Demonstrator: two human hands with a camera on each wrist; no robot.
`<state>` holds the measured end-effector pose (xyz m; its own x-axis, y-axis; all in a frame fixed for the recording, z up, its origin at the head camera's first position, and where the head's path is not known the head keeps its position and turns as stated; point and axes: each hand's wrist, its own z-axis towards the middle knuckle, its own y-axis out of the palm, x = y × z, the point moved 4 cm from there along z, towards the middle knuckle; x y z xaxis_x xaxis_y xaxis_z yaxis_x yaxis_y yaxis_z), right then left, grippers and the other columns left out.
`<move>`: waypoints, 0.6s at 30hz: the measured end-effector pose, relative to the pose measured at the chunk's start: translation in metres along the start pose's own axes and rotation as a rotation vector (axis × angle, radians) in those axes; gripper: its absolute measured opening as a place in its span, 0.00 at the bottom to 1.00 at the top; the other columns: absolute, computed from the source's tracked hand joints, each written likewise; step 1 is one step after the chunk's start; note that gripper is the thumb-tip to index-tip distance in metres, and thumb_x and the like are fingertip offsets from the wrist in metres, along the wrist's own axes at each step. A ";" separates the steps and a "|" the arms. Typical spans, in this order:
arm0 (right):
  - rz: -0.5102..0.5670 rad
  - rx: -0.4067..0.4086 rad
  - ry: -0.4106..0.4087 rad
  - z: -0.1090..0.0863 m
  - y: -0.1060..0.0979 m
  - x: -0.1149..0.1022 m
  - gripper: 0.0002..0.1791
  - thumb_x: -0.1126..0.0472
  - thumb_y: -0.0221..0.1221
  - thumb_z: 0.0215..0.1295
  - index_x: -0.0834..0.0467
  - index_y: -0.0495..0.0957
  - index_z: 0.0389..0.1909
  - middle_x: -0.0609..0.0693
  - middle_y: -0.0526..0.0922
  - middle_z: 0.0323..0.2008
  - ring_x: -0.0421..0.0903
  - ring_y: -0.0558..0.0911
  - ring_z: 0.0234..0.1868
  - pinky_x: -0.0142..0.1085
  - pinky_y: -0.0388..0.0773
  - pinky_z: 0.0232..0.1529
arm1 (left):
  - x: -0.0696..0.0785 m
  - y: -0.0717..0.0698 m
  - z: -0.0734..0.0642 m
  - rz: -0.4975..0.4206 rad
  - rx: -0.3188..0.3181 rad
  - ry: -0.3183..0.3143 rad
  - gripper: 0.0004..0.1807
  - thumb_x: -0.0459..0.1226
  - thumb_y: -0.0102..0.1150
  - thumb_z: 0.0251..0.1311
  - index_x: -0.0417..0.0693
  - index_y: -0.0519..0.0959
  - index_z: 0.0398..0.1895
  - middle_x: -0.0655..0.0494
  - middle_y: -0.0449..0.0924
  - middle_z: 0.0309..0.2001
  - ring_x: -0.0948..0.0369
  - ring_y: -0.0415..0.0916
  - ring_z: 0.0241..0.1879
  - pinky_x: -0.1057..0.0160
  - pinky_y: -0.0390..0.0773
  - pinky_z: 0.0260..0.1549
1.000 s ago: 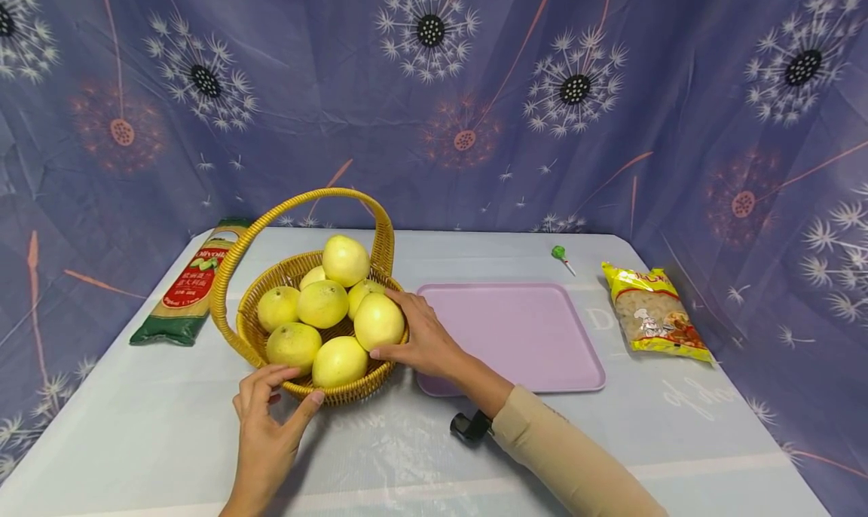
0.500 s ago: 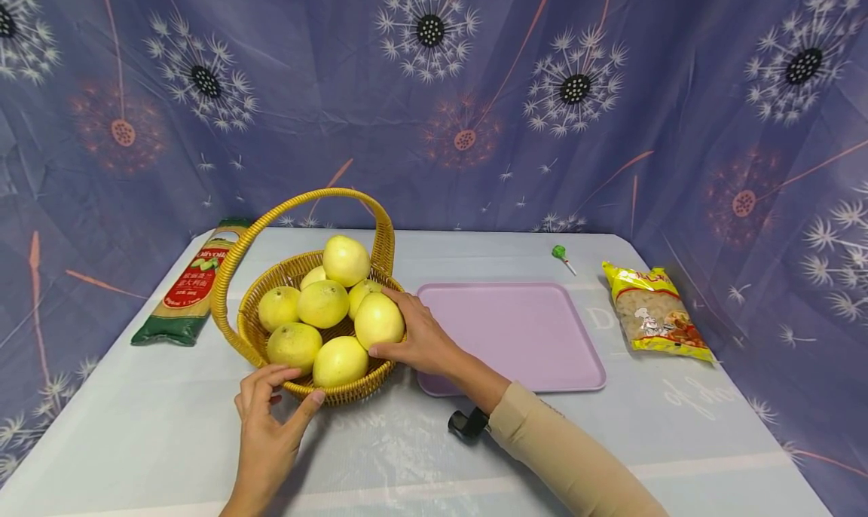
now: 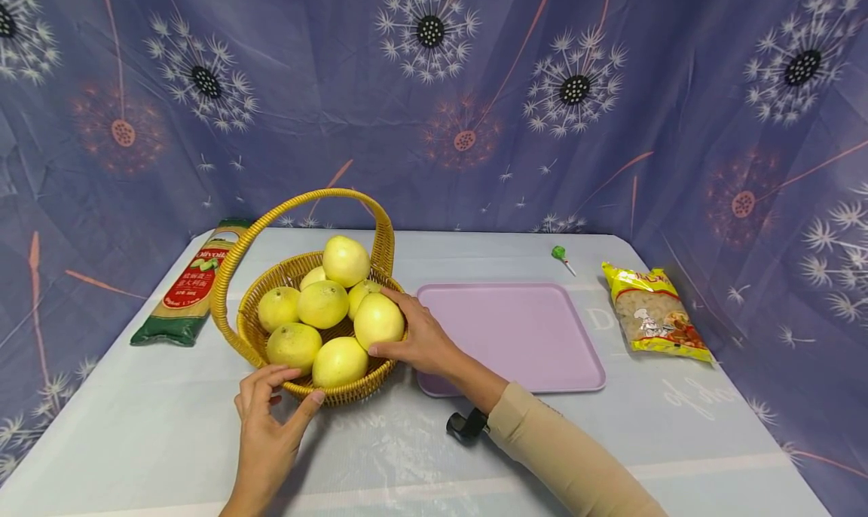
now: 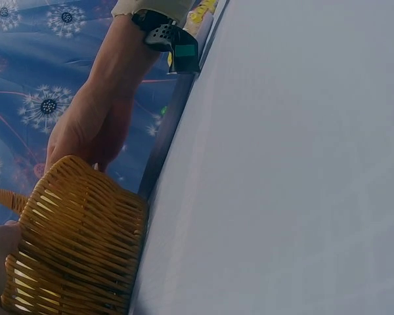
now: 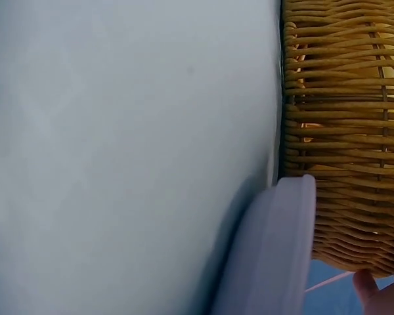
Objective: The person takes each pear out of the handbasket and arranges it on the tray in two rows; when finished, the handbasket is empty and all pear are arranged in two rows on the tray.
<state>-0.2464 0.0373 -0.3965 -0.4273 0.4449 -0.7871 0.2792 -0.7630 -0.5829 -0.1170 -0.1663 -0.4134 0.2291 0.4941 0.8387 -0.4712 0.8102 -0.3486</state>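
A golden woven basket (image 3: 254, 336) with a tall handle holds several round, pale yellow-green fruits (image 3: 322, 304). My right hand (image 3: 426, 338) reaches over the basket's right side and grips the rightmost fruit (image 3: 377, 321), thumb at its front and fingers behind. At the front left, my left hand (image 3: 266, 426) holds the basket rim, its thumb low on the outside and fingertips over the edge. In the left wrist view the basket's woven side (image 4: 85, 236) shows, with the right forearm (image 4: 118, 65) behind it. The right wrist view shows the weave (image 5: 348, 144) close up; the fruit in that grip is hidden there.
A lilac tray (image 3: 515, 336) lies right of the basket, partly under the right forearm. Beyond it is a green lollipop (image 3: 559, 252). A yellow snack bag (image 3: 656, 313) lies at the far right. A green and red pasta packet (image 3: 193, 287) lies behind the basket's left side.
Almost nothing differs: the right forearm has shifted slightly left. The basket, the fruits and the left hand hold their places.
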 end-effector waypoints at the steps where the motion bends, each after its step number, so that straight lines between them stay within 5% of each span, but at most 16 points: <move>1: -0.001 0.004 0.002 0.000 0.000 0.000 0.51 0.47 0.71 0.47 0.43 0.55 0.71 0.51 0.66 0.66 0.49 0.69 0.62 0.49 0.65 0.59 | 0.000 0.000 0.000 0.003 0.000 -0.001 0.23 0.27 0.70 0.45 0.39 0.74 0.48 0.51 0.63 0.55 0.72 0.52 0.50 0.70 0.57 0.42; 8: -0.016 0.019 0.032 0.000 0.001 0.001 0.51 0.46 0.71 0.46 0.40 0.56 0.71 0.50 0.66 0.66 0.50 0.69 0.58 0.48 0.66 0.56 | 0.001 0.000 -0.001 0.005 0.004 0.005 0.23 0.27 0.70 0.45 0.38 0.74 0.48 0.48 0.63 0.55 0.72 0.52 0.49 0.71 0.57 0.42; 15: -0.003 0.030 0.039 -0.001 0.001 0.000 0.50 0.45 0.71 0.46 0.40 0.56 0.71 0.50 0.66 0.66 0.51 0.68 0.57 0.48 0.67 0.55 | 0.004 -0.001 -0.002 -0.004 0.018 0.012 0.23 0.26 0.69 0.45 0.41 0.75 0.48 0.63 0.63 0.53 0.72 0.53 0.50 0.73 0.57 0.42; 18: 0.012 0.038 0.034 -0.002 0.001 0.000 0.50 0.45 0.71 0.46 0.40 0.56 0.71 0.50 0.67 0.66 0.52 0.67 0.59 0.50 0.67 0.56 | 0.004 -0.001 -0.001 -0.006 0.022 0.019 0.23 0.26 0.69 0.45 0.40 0.75 0.47 0.61 0.63 0.54 0.71 0.53 0.49 0.73 0.57 0.42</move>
<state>-0.2446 0.0377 -0.3972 -0.3948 0.4504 -0.8008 0.2509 -0.7856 -0.5656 -0.1143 -0.1650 -0.4099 0.2482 0.4949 0.8327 -0.4882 0.8064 -0.3338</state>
